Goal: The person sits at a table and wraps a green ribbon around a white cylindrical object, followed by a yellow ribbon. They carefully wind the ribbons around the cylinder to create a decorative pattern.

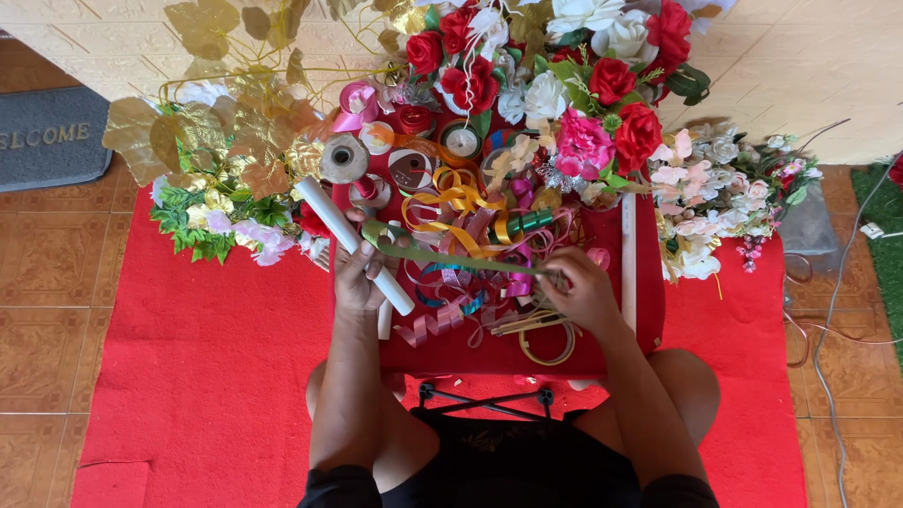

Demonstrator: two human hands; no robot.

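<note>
We work over a small red desk (pixel 451 353) crowded to its edges; its near strip, toward our knees, is the only bare part. Our left hand (pixel 357 273) grips a white tube (pixel 353 243), fingers wrapped around it. Our right hand (pixel 585 287) pinches a narrow green ribbon (pixel 451 259), stretched taut from the tube across the desk. Ribbon spools (pixel 409 169) and artificial flowers (pixel 583 85) crowd the far side. The desk stands on a red carpet (pixel 207 376) over brown floor tiles (pixel 47 310).
</note>
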